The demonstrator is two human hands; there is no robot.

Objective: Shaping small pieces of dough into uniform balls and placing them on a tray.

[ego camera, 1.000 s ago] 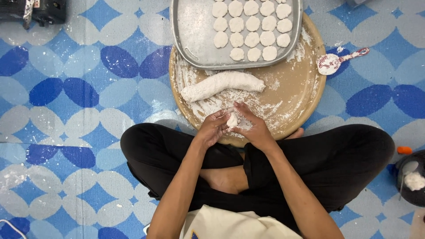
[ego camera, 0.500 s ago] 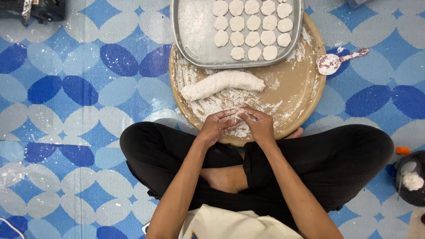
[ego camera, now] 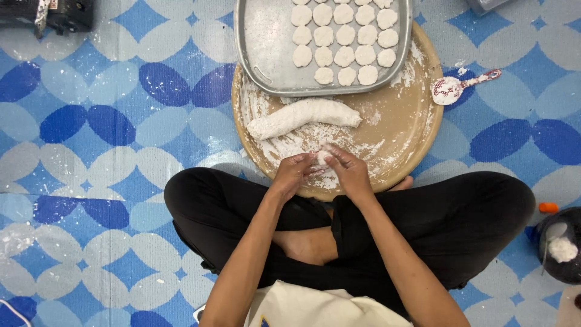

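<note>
Dough piece: small white lump of dough [ego camera: 322, 158], pinched between the fingertips of both hands over the near edge of the board; mostly covered by fingers, so its shape and long axis cannot be told.
Left hand: left hand [ego camera: 292, 174], fingers curled inward, tips pressed on the lump's left side.
Right hand: right hand [ego camera: 348, 174], thumb and fingertips closed on the lump's right side; the two hands touch at the tips.
Legs: crossed legs in black trousers [ego camera: 460, 224], under both forearms; a bare foot shows between them.
Cloth: cream fabric [ego camera: 315, 309] at the bottom edge, cut off by the frame.
Board: round, floured tan wooden board [ego camera: 399, 127]; its near rim is partly hidden by the hands, its far part by the tray.
Dough roll: long white floured roll of dough [ego camera: 302, 117], lying on the board beyond the hands, long axis left to right, left end slightly nearer.
Tray: grey rectangular metal tray [ego camera: 269, 42], resting on the board's far half, top cut off.
Discs: flat round white dough discs [ego camera: 345, 36] in rows on the tray's right part.
Spoon: small white-and-red patterned spoon [ego camera: 451, 89], on the blue-and-white patterned floor mat [ego camera: 91, 151] just right of the board, handle pointing up-right.
Bowl: dark bowl holding white flour [ego camera: 560, 245], right edge, partly cut off.
</note>
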